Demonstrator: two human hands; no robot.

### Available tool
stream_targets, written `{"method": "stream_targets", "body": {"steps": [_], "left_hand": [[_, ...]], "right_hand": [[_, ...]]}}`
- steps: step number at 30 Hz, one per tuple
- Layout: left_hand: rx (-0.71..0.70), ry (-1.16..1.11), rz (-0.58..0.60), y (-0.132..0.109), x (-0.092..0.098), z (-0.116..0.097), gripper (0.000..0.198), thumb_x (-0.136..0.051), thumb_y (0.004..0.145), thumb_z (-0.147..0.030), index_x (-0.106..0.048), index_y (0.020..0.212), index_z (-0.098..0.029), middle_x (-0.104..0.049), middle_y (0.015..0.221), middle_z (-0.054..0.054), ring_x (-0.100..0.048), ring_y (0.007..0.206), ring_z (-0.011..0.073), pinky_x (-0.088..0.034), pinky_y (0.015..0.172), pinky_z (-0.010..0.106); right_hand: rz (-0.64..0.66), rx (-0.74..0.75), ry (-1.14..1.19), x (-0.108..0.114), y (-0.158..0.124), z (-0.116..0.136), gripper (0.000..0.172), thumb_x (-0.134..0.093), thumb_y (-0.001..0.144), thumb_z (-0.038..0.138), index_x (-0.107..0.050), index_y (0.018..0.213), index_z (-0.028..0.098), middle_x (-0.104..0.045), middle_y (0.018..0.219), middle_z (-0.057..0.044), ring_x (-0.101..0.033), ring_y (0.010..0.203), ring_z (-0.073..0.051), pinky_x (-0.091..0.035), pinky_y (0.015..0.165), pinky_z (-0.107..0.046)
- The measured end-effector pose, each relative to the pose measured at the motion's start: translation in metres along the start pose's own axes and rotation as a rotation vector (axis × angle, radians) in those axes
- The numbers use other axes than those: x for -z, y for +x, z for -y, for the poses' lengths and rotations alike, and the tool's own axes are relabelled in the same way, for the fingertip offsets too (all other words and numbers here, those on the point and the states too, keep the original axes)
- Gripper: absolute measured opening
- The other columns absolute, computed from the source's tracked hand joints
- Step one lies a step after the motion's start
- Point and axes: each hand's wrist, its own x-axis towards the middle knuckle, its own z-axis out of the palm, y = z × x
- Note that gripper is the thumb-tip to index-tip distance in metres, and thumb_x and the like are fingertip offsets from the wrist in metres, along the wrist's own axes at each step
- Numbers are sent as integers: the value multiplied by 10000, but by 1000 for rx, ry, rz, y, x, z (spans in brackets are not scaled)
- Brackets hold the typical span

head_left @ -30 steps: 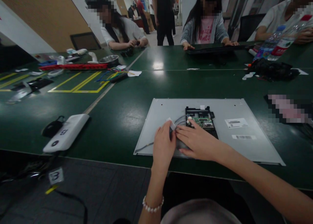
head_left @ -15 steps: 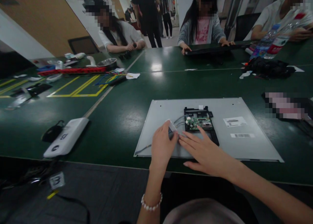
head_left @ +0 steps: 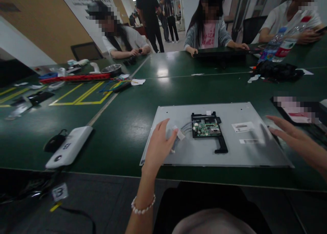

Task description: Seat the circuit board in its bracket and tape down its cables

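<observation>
Here, one grey panel (head_left: pixel 230 157) lies flat near the front edge of the green worktop (head_left: pixel 127 121), and both hands are over it. The left hand (head_left: pixel 159 144) rests on the panel's left part, fingers loosely spread and slightly curled, gripping nothing; its thumb tip touches one small white plug (head_left: pixel 179 133). From that plug a few thin wires (head_left: pixel 187 126) run right to the one green board (head_left: pixel 206 128), which sits in a black frame (head_left: pixel 221 146) about the panel's middle. One bead bracelet (head_left: pixel 143 206) circles the left wrist. The right hand (head_left: pixel 288 133) hovers at the panel's right edge, blurred, flat, its fingers stretched wide and empty, well apart from the board. Between it and the board two white labels (head_left: pixel 242 127) are stuck to the panel, one nearer the front edge than the other. Toward the worktop's front left, one white box (head_left: pixel 68 146) lies just beside one small black thing (head_left: pixel 54 142). Two bottles (head_left: pixel 274 47) lie together near the far right corner, and three people sit along the far edge.
</observation>
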Motion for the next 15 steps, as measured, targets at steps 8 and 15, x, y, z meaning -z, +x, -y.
{"method": "stream_targets", "body": {"steps": [8, 15], "left_hand": [[320, -178, 29, 6, 32, 71, 587, -442, 912, -505, -472, 1395, -174, -465, 1481, 146, -426, 1377, 289, -322, 1146, 435], [416, -628, 127, 4, 42, 69, 562, -520, 884, -497, -497, 1398, -271, -590, 1381, 75, -493, 1331, 246, -350, 1135, 408]], "right_hand": [[62, -204, 524, 8, -4, -25, 521, -726, 765, 493, -639, 1269, 397, -493, 1494, -97, -410, 1398, -265, -279, 1131, -423], [16, -231, 829, 0, 0, -29, 588, -770, 687, 392, -655, 1254, 287, -648, 1303, -158, -570, 1263, -300, -373, 1101, -421]]}}
